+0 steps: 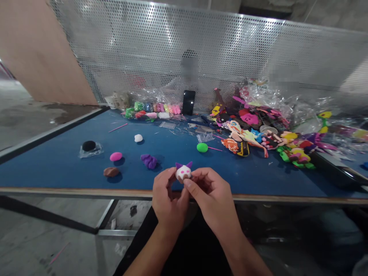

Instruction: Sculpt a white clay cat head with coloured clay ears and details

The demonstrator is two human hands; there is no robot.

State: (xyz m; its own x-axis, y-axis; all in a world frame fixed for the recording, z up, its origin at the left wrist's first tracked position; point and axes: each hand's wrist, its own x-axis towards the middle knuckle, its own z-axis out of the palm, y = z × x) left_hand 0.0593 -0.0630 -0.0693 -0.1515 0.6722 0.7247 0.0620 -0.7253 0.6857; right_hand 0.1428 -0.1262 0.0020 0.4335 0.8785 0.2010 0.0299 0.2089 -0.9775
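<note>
Between both hands, over the table's front edge, is a small white clay animal head (183, 172) with purple pointed ears, pink eyes and a brown patch low on its face. My left hand (169, 191) is closed around its left side. The thumb and fingers of my right hand (211, 191) pinch it at the lower right, the thumb on the brown patch. Nearest on the table is a lumpy purple clay piece (148, 161). Left of it lie a pink clay ball (116, 156) and a brown clay lump (111, 172).
A white clay bit (138, 138), black clay on plastic (89, 145) and a green clay ball (202, 147) lie on the blue table (172, 132). Packed clay (155, 109) and a phone (189, 102) stand at the back. Colourful clay figures (244, 134) are heaped right, beside a black tray (336, 172).
</note>
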